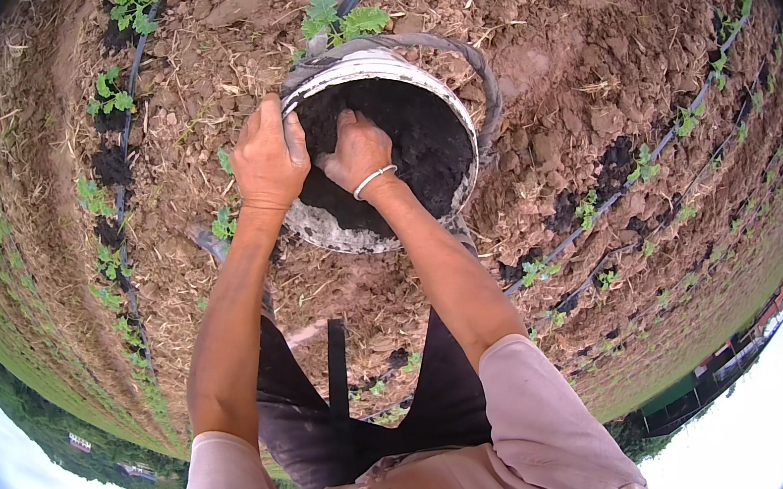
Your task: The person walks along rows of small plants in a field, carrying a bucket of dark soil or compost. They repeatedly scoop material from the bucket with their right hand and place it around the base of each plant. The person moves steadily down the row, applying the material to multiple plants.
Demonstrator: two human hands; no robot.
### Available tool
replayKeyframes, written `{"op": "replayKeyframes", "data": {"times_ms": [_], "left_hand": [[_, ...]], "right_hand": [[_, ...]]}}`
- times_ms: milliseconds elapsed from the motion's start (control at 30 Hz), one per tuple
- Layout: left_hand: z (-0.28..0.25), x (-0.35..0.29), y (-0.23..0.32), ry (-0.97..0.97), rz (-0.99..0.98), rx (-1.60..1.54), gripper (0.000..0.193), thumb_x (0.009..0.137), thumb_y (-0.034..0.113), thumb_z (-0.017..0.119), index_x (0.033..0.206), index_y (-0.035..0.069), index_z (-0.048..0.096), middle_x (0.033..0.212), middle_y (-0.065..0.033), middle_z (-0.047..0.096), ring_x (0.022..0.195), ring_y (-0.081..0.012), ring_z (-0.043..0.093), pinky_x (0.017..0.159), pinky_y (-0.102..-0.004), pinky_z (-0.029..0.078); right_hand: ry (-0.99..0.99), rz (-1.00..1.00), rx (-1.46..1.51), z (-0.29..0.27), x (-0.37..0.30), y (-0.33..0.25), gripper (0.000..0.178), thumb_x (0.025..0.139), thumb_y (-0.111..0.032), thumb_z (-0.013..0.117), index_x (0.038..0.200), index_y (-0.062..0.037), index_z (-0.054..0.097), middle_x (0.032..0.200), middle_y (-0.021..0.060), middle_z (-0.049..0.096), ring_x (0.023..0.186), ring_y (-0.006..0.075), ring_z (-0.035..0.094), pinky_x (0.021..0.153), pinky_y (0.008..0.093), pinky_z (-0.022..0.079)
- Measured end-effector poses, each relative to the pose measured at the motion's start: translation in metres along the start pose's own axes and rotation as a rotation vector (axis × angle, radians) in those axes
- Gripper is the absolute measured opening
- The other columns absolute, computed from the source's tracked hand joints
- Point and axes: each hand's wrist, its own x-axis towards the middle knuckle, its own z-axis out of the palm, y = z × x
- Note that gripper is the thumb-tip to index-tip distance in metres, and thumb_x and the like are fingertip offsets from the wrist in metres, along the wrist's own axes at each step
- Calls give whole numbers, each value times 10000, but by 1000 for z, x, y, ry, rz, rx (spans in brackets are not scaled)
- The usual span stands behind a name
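A white bucket (463, 114) with a dirt-smeared rim is in front of me, partly filled with dark, crumbly compost (434, 153). My left hand (269, 157) grips the bucket's left rim, thumb inside and fingers over the outer side. Inside the bucket, my right hand (359, 154) reaches down into the compost with its fingers curled; the fingertips are sunk in the dark material, so what they hold is partly hidden. A pale bracelet circles my right wrist. A grey, rope-like handle (490, 90) loops round the bucket's far right side.
Brown, cloddy soil with straw surrounds the bucket. Just beyond it grows a leafy green seedling (335, 20). Black drip lines (127, 131) run along rows of seedlings on both sides, with dark compost patches (615, 163) beside several plants. My legs straddle the ground below the bucket.
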Motion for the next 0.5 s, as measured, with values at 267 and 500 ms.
{"op": "replayKeyframes", "data": {"times_ms": [267,500], "left_hand": [[2,2,0,0,2,-45,234,892,205,530,1061,44,533,802,-176,605,705,-383,609,613,-471,492],[0,2,-4,16,24,-20,235,877,199,544,1049,39,534,781,-172,597,687,-384,600,602,-472,487]], "right_hand": [[-129,-81,755,-84,-31,6,469,605,-118,797,993,47,592,882,154,683,803,250,661,769,324,520],[168,151,1268,-219,-17,33,323,670,-18,740,981,12,660,871,53,685,768,160,648,743,290,531]]}}
